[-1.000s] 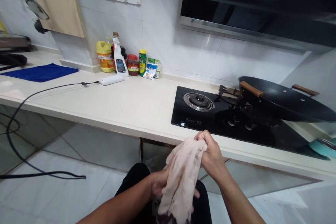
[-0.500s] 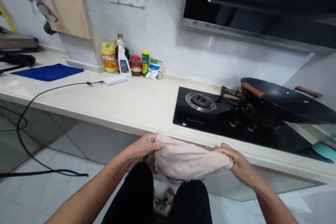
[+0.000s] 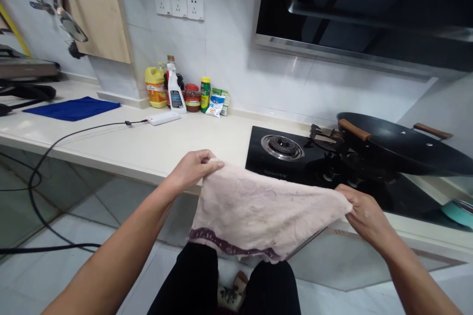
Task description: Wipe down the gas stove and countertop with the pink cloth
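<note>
A pale pink towel (image 3: 258, 206) with a purple patterned band along its lower edge hangs stretched between my two hands, in front of the counter's edge. My left hand (image 3: 197, 170) pinches its upper left corner, thumb on top. At the upper right corner, my right hand (image 3: 364, 209) is closed round the cloth. The towel's lower edge hangs just above my knees. Behind it lies the black gas hob (image 3: 273, 170), its front left part covered by the cloth from my view.
A large wok (image 3: 391, 142) with wooden handles sits on the hob's right side, under the range hood (image 3: 362, 19). Several bottles and jars, among them a white spray bottle (image 3: 175, 91), stand by the wall. A blue cloth (image 3: 74, 108) and a cabled white power bank (image 3: 163, 118) lie left on the counter.
Both hands have risen and moved apart, pulling the towel wider. It was bunched and lower; now it hangs spread out, with its purple band showing.
</note>
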Demonstrator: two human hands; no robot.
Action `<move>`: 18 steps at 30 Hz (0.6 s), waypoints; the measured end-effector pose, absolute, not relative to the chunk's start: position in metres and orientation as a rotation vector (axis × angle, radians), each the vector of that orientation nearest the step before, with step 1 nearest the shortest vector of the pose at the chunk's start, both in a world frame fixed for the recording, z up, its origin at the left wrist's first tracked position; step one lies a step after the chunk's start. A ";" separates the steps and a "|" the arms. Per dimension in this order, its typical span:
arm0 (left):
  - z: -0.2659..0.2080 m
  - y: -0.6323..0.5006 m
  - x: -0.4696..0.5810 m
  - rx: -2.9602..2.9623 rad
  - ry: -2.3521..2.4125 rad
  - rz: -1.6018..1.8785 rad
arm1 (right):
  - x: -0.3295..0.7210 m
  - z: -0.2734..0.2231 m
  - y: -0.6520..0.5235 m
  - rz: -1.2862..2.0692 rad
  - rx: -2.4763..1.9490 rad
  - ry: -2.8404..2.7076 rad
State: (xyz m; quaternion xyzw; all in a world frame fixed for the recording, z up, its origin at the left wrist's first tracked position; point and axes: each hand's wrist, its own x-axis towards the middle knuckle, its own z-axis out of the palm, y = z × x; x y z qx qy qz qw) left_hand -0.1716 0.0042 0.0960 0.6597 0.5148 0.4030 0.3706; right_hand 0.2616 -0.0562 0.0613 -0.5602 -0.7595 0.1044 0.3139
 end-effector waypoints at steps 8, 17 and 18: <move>0.120 0.028 -0.154 1.483 1.045 1.445 | 0.256 0.097 -0.030 0.897 -1.410 -1.715; 0.157 0.112 -0.142 1.533 1.120 1.635 | 0.254 0.145 0.034 0.069 -1.400 -1.773; 0.159 0.124 -0.140 1.527 1.127 1.639 | 0.255 0.147 0.042 -0.001 -1.388 -1.800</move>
